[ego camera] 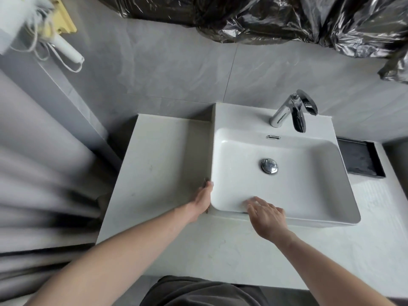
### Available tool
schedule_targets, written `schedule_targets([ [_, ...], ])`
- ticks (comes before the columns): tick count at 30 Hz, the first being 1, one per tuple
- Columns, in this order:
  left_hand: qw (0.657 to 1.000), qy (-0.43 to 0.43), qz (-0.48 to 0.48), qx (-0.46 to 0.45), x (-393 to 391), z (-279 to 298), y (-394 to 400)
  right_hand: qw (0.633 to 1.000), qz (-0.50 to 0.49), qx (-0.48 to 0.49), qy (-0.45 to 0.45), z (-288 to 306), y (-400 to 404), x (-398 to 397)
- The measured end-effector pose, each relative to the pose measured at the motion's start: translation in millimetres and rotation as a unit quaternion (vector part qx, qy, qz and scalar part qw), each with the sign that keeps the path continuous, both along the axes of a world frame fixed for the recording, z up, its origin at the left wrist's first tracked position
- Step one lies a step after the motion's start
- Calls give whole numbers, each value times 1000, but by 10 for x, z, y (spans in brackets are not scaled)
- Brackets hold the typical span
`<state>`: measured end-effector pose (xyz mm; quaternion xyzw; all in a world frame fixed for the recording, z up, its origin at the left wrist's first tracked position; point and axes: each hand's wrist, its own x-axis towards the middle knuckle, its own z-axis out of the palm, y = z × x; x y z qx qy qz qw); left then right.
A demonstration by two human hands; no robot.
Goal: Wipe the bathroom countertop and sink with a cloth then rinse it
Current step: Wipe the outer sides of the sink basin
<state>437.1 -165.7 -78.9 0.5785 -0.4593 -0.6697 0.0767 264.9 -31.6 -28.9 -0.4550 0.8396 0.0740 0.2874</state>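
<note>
A white rectangular sink [238,117] stands on a pale countertop [159,155]. A chrome faucet [287,111] rises at the sink's back rim, and a chrome drain plug [269,165] sits in the bowl. My left hand [202,200] lies flat against the outside of the sink's front left corner, down on the countertop. My right hand [267,217] rests on the sink's front rim with the fingers spread and reaching into the bowl. No cloth shows clearly. I cannot tell whether something pale lies under my right fingers.
A black tray [359,160] sits on the countertop right of the sink. Crumpled black plastic sheeting [287,18] hangs over the grey tiled wall behind. A white corded appliance [66,49] hangs at upper left. A blurred grey curtain [33,162] fills the left side.
</note>
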Motion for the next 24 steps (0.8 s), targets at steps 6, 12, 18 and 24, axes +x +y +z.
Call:
schedule_targets([
  [6, 987, 71, 87, 114, 148, 67, 387, 994, -63, -89, -22, -48, 83, 58],
  [12, 972, 108, 69, 197, 95, 204, 579, 831, -337, -409, -168, -1, 762, 744],
  [18, 964, 99, -5, 249, -55, 328, 646, 764, -474, -221, -377, -319, 968, 952],
  [24, 965, 23, -188, 180, 17, 443, 593, 589, -555, -201, -552, -232, 385, 923],
])
